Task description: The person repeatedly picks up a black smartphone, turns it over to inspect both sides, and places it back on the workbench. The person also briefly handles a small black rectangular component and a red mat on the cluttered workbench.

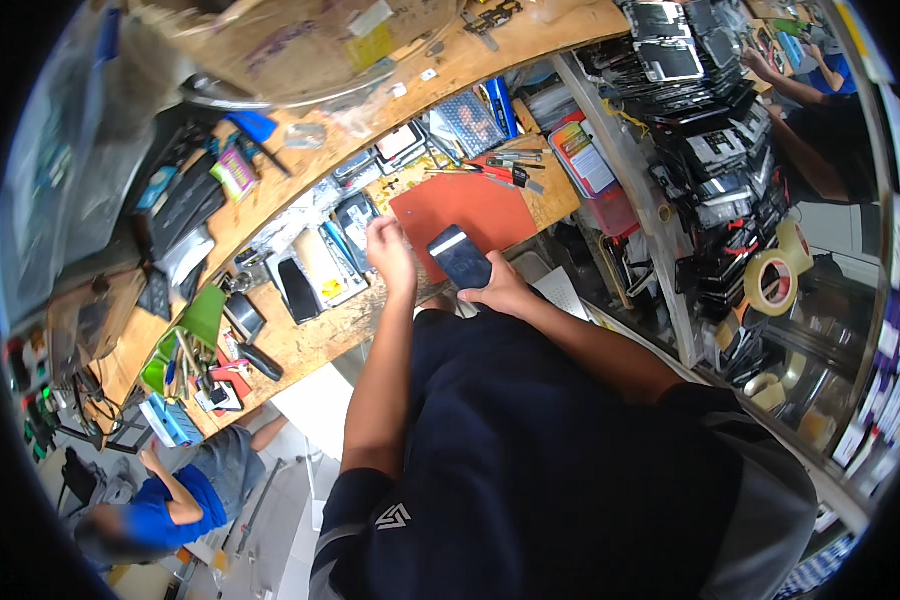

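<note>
Head view: gripping a dark phone (460, 260) in the right hand (506, 288), orange mat (490, 205) behind toward twelve o'clock. Holding the left hand (389, 250) off at nine, fingers curled; cannot tell whether around anything. Seemingly inspecting; next, probably calling for a steady right grip.
</note>
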A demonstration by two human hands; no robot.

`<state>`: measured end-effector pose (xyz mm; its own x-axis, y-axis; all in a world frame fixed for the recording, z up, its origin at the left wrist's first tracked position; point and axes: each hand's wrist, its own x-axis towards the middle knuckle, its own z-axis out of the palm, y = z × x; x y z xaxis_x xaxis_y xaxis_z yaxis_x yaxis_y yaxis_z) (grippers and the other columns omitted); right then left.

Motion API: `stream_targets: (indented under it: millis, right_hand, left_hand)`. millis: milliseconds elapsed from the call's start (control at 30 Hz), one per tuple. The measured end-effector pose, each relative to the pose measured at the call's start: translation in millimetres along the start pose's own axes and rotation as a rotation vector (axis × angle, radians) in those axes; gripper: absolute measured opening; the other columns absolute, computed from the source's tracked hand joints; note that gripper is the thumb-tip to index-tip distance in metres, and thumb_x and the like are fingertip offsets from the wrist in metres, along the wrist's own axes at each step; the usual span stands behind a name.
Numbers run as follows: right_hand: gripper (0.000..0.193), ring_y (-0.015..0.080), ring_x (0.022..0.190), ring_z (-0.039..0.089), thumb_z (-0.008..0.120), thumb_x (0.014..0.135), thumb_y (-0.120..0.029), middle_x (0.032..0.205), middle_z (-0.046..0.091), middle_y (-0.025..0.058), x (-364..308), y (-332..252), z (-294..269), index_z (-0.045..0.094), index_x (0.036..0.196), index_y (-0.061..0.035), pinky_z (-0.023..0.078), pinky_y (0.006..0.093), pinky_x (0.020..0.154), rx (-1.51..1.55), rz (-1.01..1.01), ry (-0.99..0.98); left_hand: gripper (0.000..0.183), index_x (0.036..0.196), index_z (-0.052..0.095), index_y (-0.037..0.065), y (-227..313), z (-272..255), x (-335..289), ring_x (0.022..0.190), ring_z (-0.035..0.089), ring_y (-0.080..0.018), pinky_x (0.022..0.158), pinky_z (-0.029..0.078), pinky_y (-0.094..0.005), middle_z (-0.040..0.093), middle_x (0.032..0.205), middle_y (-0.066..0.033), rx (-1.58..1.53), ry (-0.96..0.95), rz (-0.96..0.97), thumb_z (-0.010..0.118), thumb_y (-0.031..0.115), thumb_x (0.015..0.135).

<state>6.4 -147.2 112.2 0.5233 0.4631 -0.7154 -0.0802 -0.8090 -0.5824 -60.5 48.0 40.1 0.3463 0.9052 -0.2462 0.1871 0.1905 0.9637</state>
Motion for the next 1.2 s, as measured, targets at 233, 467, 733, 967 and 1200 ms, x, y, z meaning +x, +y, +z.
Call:
stream_targets:
  millis: [233, 467, 733, 967, 1200]
  right_hand:
    - [0.041, 0.0147, 0.093, 0.066, 0.078, 0.089, -0.022, 0.108, 0.067, 0.0065, 16.7, 61.2, 22.7, 0.059, 0.121, -0.0025, 0.058, 0.0312, 0.068, 0.829, 0.342, -0.208]
    - [0.066, 0.02, 0.101, 0.067, 0.082, 0.082, -0.007, 0.117, 0.065, 0.0157, 37.0, 77.3, 21.5, 0.05, 0.138, 0.0073, 0.06, 0.0347, 0.078, 0.981, 0.434, -0.123]
    - [0.077, 0.0236, 0.099, 0.07, 0.092, 0.072, -0.014, 0.117, 0.068, 0.0216, 42.4, 51.0, 27.4, 0.053, 0.134, 0.0111, 0.06, 0.0326, 0.08, 0.415, 0.585, 0.214]
    - [0.068, 0.0222, 0.094, 0.07, 0.092, 0.071, -0.016, 0.106, 0.072, 0.0179, 39.9, 54.4, 35.4, 0.06, 0.124, 0.0126, 0.058, 0.0331, 0.082, 0.457, 0.582, 0.228]
    - [0.046, 0.019, 0.08, 0.07, 0.088, 0.076, -0.013, 0.097, 0.072, 0.0112, 30.5, 58.4, 48.8, 0.067, 0.112, 0.0064, 0.059, 0.0295, 0.066, 0.614, 0.469, 0.252]
  left_hand:
    - [0.042, 0.129, 0.056, 0.005, -29.8, 94.7, -23.7, 0.134, 0.04, -0.0392, 0.111, 0.031, -0.0529, 0.047, 0.139, -0.0222, 0.962, -0.322, 0.492, 0.058, 0.027, 0.093]
    - [0.053, 0.136, 0.051, 0.003, -50.2, 103.4, -23.5, 0.141, 0.031, -0.043, 0.115, 0.025, -0.0567, 0.041, 0.147, -0.0239, 1.026, -0.305, 0.508, 0.058, 0.033, 0.093]
    - [0.057, 0.137, 0.051, 0.005, -45.9, 106.1, -22.7, 0.143, 0.029, -0.0413, 0.115, 0.023, -0.0565, 0.039, 0.148, -0.0222, 1.087, -0.433, 0.273, 0.059, 0.038, 0.091]
    - [0.057, 0.137, 0.05, 0.007, -34.3, 104.5, -25.8, 0.142, 0.029, -0.0402, 0.114, 0.023, -0.0565, 0.039, 0.148, -0.0218, 1.117, -0.448, 0.227, 0.06, 0.038, 0.09]
    - [0.053, 0.133, 0.055, 0.007, -49.7, 97.4, -18.9, 0.141, 0.03, -0.0407, 0.113, 0.024, -0.0578, 0.041, 0.147, -0.0212, 0.944, -0.338, 0.485, 0.061, 0.039, 0.091]
